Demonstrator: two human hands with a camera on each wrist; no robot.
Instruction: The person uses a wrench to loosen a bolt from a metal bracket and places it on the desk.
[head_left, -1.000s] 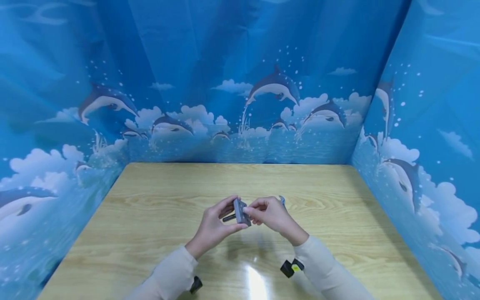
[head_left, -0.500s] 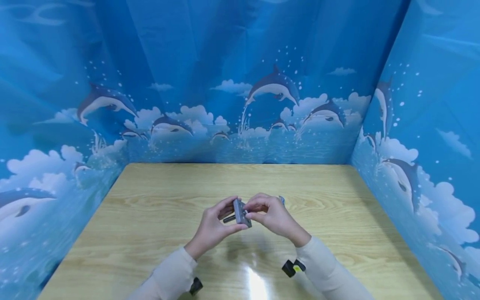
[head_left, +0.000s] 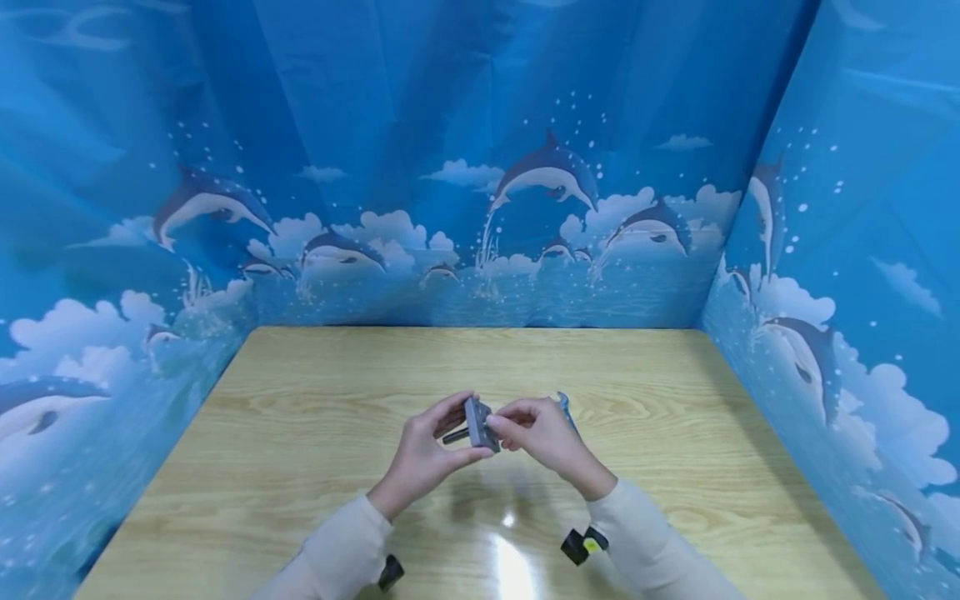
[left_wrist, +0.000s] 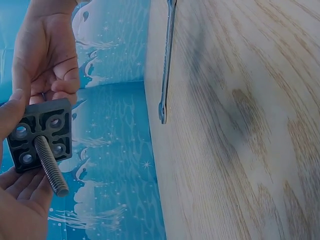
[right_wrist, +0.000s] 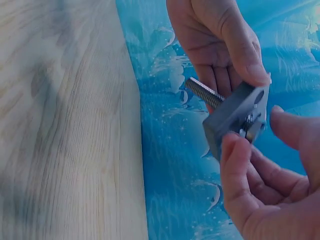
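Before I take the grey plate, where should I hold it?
Probably opposite edges of the grey plate, from the side of the threaded rod, like the left hand: the rod blocks the flat plate's middle, and the right hand is at the other face.

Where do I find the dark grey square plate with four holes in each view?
Head: the plate is below centre, between left hand and right hand.
Left wrist: left side, near mid-height.
Right wrist: right of centre, near mid-height.
Shared landmark: the threaded round metal rod projecting from it.
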